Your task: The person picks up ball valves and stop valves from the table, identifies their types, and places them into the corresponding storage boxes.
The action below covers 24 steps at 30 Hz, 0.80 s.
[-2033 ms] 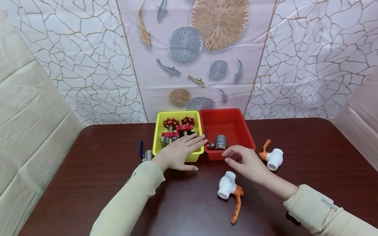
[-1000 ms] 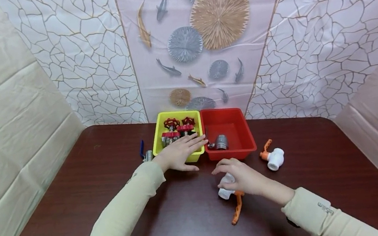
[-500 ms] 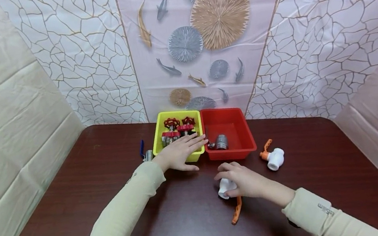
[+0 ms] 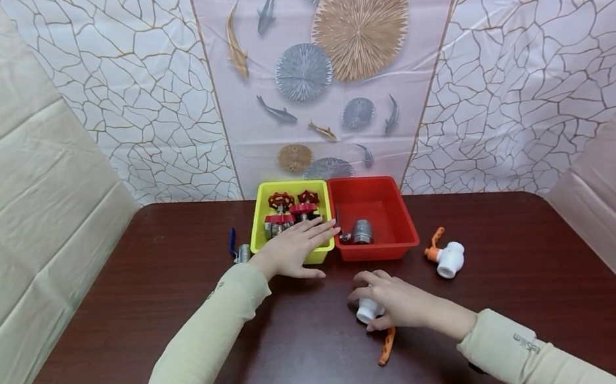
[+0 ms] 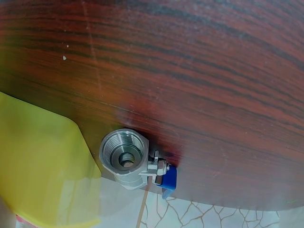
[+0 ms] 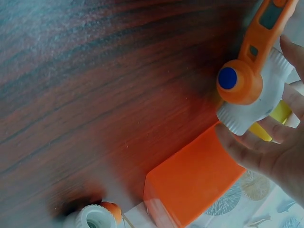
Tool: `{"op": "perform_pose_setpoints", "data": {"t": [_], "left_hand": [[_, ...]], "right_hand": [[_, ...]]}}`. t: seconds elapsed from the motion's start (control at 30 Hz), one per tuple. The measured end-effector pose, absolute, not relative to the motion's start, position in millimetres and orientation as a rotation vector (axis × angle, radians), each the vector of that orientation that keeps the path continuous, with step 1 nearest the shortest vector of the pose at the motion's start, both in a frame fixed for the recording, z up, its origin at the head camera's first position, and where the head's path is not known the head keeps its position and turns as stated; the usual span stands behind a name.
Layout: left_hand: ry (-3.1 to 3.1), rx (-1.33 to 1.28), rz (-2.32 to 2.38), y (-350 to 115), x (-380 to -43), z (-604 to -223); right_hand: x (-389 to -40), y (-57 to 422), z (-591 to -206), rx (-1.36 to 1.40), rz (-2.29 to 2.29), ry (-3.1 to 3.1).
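Note:
My left hand [image 4: 295, 250] lies with straight, spread fingers over the front of the yellow bin [image 4: 257, 234]. Gate valves [image 4: 282, 219] with red handwheels sit inside that bin. My right hand [image 4: 398, 298] curls over a white plastic ball valve [image 4: 368, 311] on the table, thumb at its near end and fingers at its far end. Its orange lever [image 4: 387, 346] points toward me. In the right wrist view, the fingers and thumb span the white ball valve [image 6: 273, 90], its orange lever [image 6: 256, 47] facing the camera.
Beside the yellow bin stands a red bin [image 4: 379, 251] holding a metal fitting [image 4: 362, 232]. A second white valve [image 4: 450, 260] with an orange lever lies to its right. Left of the yellow bin is a steel ball valve [image 5: 124, 154] with a blue handle. Patterned cloth hangs behind the table.
My right hand has come from the red bin's front edge toward me, down onto the nearer white ball valve, and its fingers have closed around it. The left hand has stayed put.

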<state>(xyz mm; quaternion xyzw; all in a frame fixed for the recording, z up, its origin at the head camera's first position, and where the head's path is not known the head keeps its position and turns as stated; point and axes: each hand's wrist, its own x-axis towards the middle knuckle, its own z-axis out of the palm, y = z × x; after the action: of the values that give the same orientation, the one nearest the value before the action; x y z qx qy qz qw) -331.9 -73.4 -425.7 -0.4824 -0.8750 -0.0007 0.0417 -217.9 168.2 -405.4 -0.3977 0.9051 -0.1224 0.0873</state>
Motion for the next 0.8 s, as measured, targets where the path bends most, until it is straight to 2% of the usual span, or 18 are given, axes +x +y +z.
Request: {"op": "perform_pose_setpoints", "data": {"t": [0.8], "left_hand": [[-2.696, -1.496, -0.024, -73, -333, -427]], "right_hand": [[-219, 170, -422, -1.214, -0.337, 2.755]]}}
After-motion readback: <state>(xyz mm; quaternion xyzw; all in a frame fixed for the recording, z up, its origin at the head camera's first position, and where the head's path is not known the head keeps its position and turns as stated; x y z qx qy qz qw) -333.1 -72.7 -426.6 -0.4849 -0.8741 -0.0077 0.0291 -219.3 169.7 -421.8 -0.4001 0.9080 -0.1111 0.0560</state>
